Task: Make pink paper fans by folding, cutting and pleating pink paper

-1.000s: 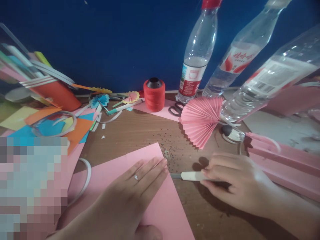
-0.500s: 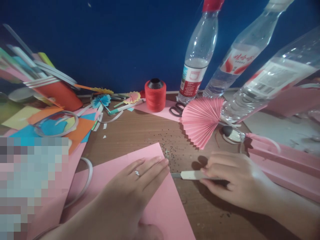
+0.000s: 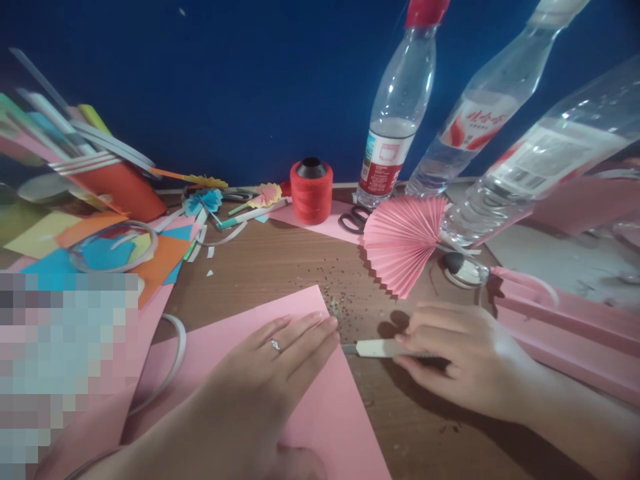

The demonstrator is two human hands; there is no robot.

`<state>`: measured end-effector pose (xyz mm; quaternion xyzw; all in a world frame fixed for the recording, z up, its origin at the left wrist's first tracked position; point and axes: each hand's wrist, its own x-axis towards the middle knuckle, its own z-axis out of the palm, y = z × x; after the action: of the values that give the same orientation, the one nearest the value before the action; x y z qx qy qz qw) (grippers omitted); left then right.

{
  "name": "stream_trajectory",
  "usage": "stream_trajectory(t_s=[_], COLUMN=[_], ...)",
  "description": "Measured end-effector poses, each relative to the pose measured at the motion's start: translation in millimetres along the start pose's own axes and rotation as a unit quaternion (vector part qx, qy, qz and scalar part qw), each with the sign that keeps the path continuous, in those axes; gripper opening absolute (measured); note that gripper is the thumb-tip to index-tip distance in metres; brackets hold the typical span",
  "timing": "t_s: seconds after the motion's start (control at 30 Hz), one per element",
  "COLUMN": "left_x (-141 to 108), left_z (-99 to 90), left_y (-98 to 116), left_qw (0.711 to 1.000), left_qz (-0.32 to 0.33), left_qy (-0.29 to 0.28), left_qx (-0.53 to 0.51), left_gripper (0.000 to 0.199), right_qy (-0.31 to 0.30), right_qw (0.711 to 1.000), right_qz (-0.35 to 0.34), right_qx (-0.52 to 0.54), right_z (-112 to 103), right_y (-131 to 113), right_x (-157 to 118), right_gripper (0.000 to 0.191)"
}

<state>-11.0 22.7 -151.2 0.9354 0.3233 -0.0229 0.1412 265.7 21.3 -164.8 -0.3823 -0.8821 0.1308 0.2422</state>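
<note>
A pink paper sheet lies on the wooden table at the lower centre. My left hand, with a ring on one finger, rests flat on it, fingers stretched towards its right edge. My right hand is closed around a white-handled cutter, to the right of the sheet. The cutter's blade points left and meets or slips under the sheet's right edge, close to my left fingertips; its tip is hidden. Small dark specks are scattered on the table beyond the blade.
Behind stand a red thread spool and several bottles. A pleated pink paper fan lies in front of them, near black-handled scissors. At left are a red pen holder and coloured papers.
My right hand has shifted slightly left with the cutter, bringing the handle nearer the sheet's edge. My left hand and the sheet look unmoved.
</note>
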Motion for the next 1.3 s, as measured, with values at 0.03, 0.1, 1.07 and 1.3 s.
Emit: stream_trajectory(t_s=[0.03,0.1,1.07,1.3], left_x=[-0.2,-1.1,-7.1,-6.1], left_z=[0.0,-0.4,8.2,7.5], left_y=[0.2,0.6,-1.4,-1.5], left_qw=[1.000,1.000,0.997,0.998], left_qz=[0.000,-0.002,-0.011,0.014], left_qy=[0.002,0.002,0.023,0.027], left_qx=[0.002,0.005,0.069,0.061], left_gripper=[0.109,0.108,0.138,0.130], right_qy=[-0.001,-0.002,0.016,0.006], right_qw=[1.000,1.000,1.000,1.000], right_qz=[0.000,0.000,0.006,0.003], right_qx=[0.000,-0.002,0.011,0.010], right_z=[0.1,0.4,1.9,-0.6], right_y=[-0.3,-0.7,1.1,0.1], right_x=[0.4,1.2,6.1,3.3], right_gripper=[0.013,0.013,0.013,0.013])
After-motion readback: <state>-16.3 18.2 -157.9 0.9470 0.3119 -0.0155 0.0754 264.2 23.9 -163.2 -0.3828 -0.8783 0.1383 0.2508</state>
